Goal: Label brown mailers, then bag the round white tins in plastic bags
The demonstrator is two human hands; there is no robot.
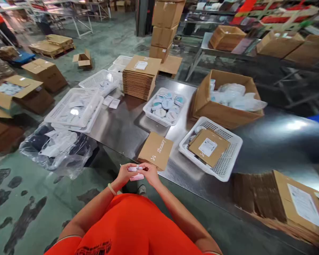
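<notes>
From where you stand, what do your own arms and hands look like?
My left hand and right hand are bare, with no gloves. A pale, rounded band circles the left wrist. The bright orange-red shirt has short sleeves edged with a thin pale line, leaving both forearms uncovered.

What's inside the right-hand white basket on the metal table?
In the basket, flat brown cardboard lies on top, bearing a white label. Small pale items peek out at its upper-left edge. Whatever is beneath the cardboard is covered.
</notes>
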